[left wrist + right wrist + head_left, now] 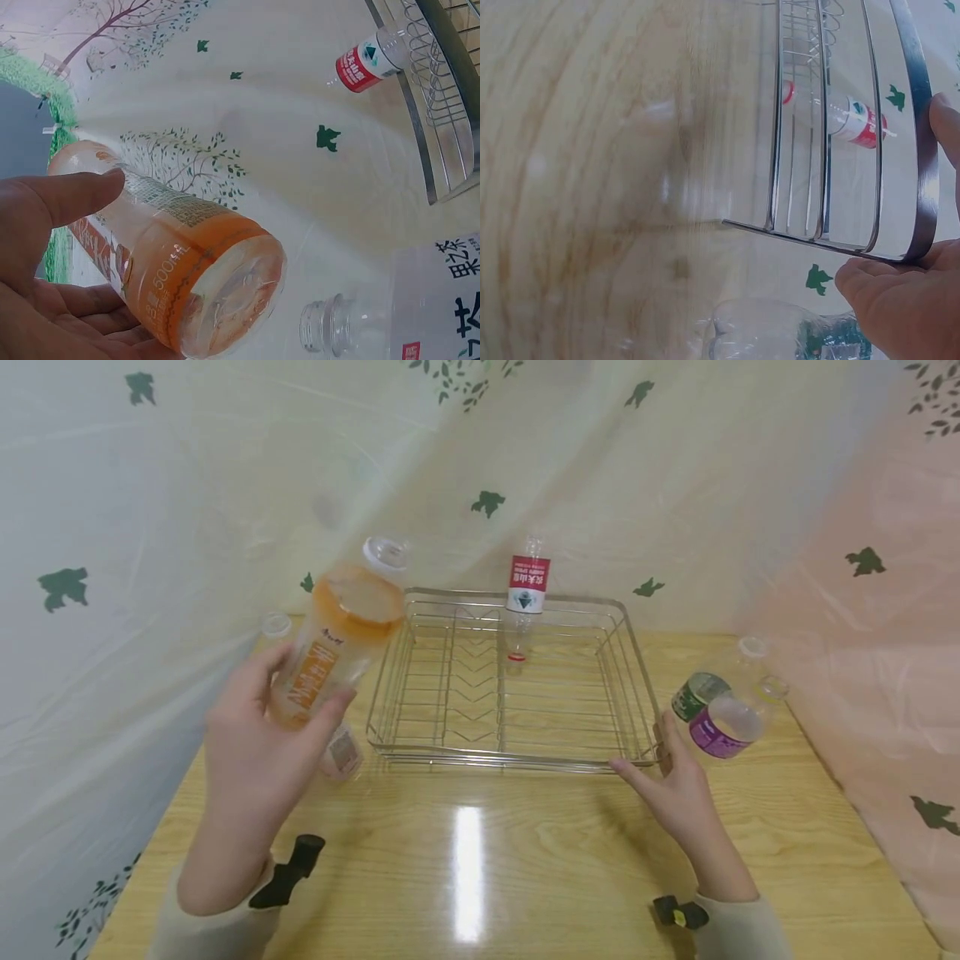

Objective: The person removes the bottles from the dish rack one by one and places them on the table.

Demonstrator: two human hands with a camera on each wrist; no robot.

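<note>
My left hand (258, 747) grips a clear plastic bottle (360, 602) with an orange label, held tilted in the air left of the wire dish rack (630, 643). Thumb and fingers wrap its sides in the left wrist view. My right hand (678, 785) holds the rack's near right corner, the thumb on the rim and fingers around the outside. Inside the rack, a bottle with a red and white label (528, 583) leans upside down against the back rim. Partly hidden behind the left hand stands a clear bottle with a pale label (439, 300), its neck uncapped.
Right of the rack stand two clear bottles, one with a green label (699, 695) and one with a purple label (720, 731), close beside my right hand. The wooden table (555, 852) meets a hanging patterned sheet (300, 468) at the back and sides.
</note>
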